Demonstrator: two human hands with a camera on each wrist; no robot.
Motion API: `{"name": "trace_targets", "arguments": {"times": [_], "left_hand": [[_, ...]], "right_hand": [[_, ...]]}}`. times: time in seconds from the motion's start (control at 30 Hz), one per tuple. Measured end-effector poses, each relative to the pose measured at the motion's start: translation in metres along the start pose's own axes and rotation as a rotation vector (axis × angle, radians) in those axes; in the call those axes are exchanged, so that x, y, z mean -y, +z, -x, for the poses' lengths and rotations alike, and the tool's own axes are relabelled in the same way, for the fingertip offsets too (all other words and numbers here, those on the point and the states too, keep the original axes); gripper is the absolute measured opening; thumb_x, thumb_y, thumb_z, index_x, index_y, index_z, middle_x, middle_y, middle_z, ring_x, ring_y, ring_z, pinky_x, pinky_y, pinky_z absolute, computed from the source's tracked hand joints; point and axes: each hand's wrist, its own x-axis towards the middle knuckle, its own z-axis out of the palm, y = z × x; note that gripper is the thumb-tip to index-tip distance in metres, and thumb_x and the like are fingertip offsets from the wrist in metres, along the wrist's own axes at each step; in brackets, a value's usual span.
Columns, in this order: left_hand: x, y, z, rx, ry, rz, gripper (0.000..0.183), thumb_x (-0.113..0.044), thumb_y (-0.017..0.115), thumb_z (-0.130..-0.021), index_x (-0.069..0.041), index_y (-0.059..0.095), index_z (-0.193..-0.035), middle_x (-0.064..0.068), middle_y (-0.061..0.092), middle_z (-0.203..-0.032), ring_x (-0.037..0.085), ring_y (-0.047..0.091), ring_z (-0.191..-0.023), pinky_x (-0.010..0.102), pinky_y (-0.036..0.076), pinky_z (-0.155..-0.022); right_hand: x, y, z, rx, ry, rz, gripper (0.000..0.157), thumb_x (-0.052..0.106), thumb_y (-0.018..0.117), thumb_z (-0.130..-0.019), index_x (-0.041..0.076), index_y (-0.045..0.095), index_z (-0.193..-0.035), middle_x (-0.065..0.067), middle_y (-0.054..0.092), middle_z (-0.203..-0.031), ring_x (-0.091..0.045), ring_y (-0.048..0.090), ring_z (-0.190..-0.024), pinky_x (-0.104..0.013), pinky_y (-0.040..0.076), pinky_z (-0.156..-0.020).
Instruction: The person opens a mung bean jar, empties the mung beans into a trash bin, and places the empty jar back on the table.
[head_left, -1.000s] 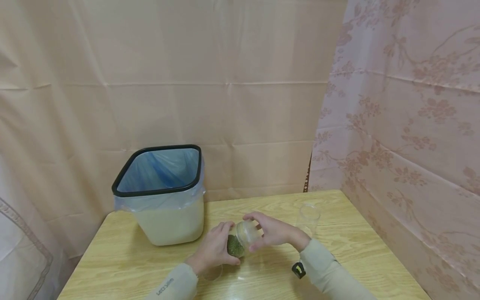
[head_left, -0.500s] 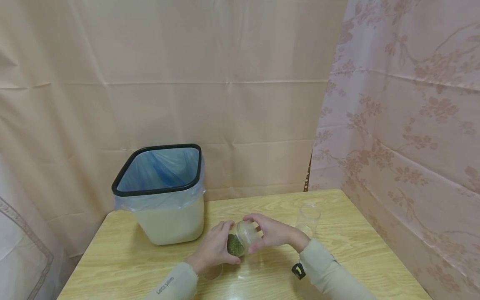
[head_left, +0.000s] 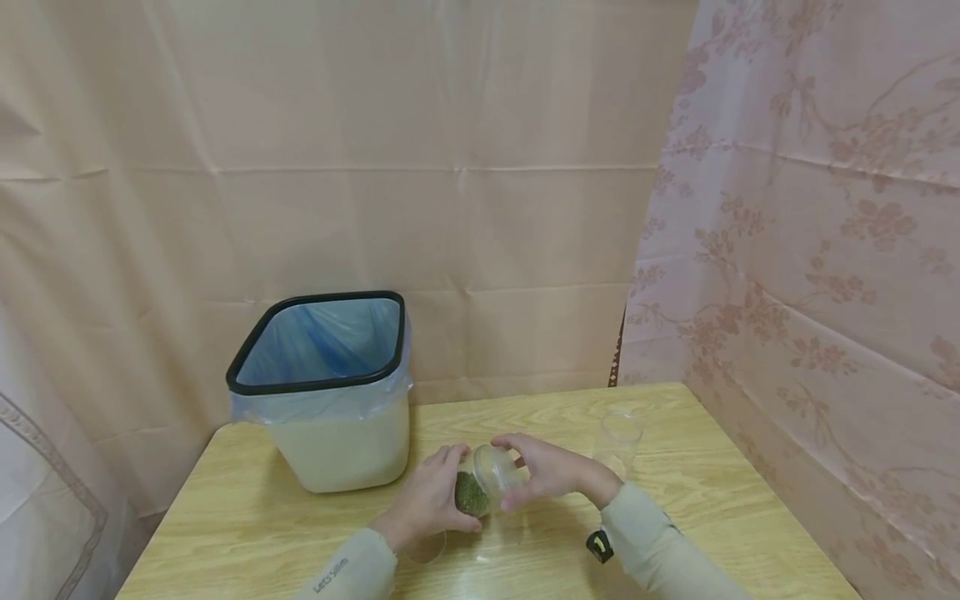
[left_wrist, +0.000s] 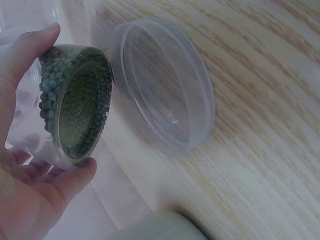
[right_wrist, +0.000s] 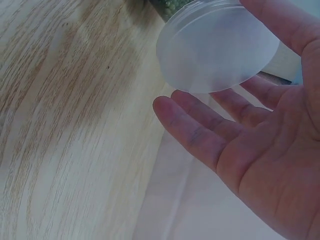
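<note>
**Jar [head_left: 474, 487] slung sideways between the hands, cap [right_wrist: 220, 50] facing right**

Left to right:

Bin [head_left: 337, 454] at the left of the table [head_left: 712, 500], black rim, blue bag [head_left: 315, 342] lining it. Near the jar but not touching.

Shallow clear round dish or lid [left_wrist: 202, 95] on the table by the left wrist; faint in the head view, plain from the left wrist.

Left hand [head_left: 429, 497] grips the jar body, thumb near side, fingers curled round the far side. Clamped, base end toward the palm. Green beans or pellets [left_wrist: 82, 100] packed at that end.

Jar sits front-centre over the table. Whether it touches the wood: can't tell.

Key relation, I'd judge: jar's long axis runs left-right, cap end slightly high, aimed at the right palm. Right is the nearer hand to the cap, left to the base.

Right hand [head_left: 551, 471] spans the cap: thumb one side, fingers other side, spread apart, gap at the palm. Firm hold or just touching: can't tell. Cap looks seated on the jar.

Small black item [head_left: 600, 544] with a yellow mark just beside the right cuff; can't tell what.

Clear cup [head_left: 617, 454] upright, beyond the right wrist.
</note>
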Motion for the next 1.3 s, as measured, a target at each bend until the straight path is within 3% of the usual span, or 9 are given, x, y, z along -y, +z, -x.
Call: {"name": "trace_targets", "arguments": {"times": [0.73, 0.9, 1.07, 1.3], "left_hand": [[0.002, 0.002, 0.001, -0.009, -0.014, 0.002, 0.1, -0.043, 0.098, -0.056, -0.002, 0.05, -0.134, 0.011, 0.061, -0.117, 0.025, 0.063, -0.1, 0.044, 0.054, -0.087], [0.002, 0.002, 0.001, -0.003, -0.013, 0.001, 0.1, -0.044, 0.097, -0.057, -0.002, 0.049, -0.134, 0.011, 0.061, -0.118, 0.026, 0.063, -0.101, 0.044, 0.054, -0.087], [0.001, 0.001, 0.001, 0.005, -0.016, 0.009, 0.1, -0.045, 0.097, -0.058, -0.001, 0.049, -0.134, 0.012, 0.061, -0.119, 0.026, 0.062, -0.101, 0.044, 0.054, -0.088], [0.001, 0.0, 0.001, -0.004, -0.023, 0.006, 0.1, -0.044, 0.097, -0.057, -0.003, 0.049, -0.135, 0.01, 0.061, -0.118, 0.025, 0.062, -0.103, 0.044, 0.053, -0.09]], "right_hand": [[-0.004, 0.004, 0.001, 0.006, 0.087, -0.002, 0.094, 0.022, 0.088, -0.078, -0.007, 0.034, -0.15, -0.024, 0.043, -0.148, -0.047, 0.054, -0.122, -0.056, 0.049, -0.098], [-0.006, 0.004, 0.002, -0.001, 0.105, 0.055, 0.093, 0.026, 0.089, -0.077, -0.003, 0.038, -0.149, -0.025, 0.041, -0.146, -0.048, 0.055, -0.119, -0.051, 0.053, -0.094], [-0.008, 0.003, 0.003, -0.017, 0.123, 0.108, 0.093, 0.028, 0.091, -0.075, -0.001, 0.042, -0.148, -0.025, 0.043, -0.137, -0.041, 0.058, -0.111, -0.047, 0.055, -0.088], [-0.012, 0.001, 0.006, -0.011, 0.157, 0.1, 0.091, 0.025, 0.089, -0.077, -0.004, 0.039, -0.148, -0.028, 0.049, -0.138, -0.044, 0.06, -0.109, -0.051, 0.053, -0.09]]}}
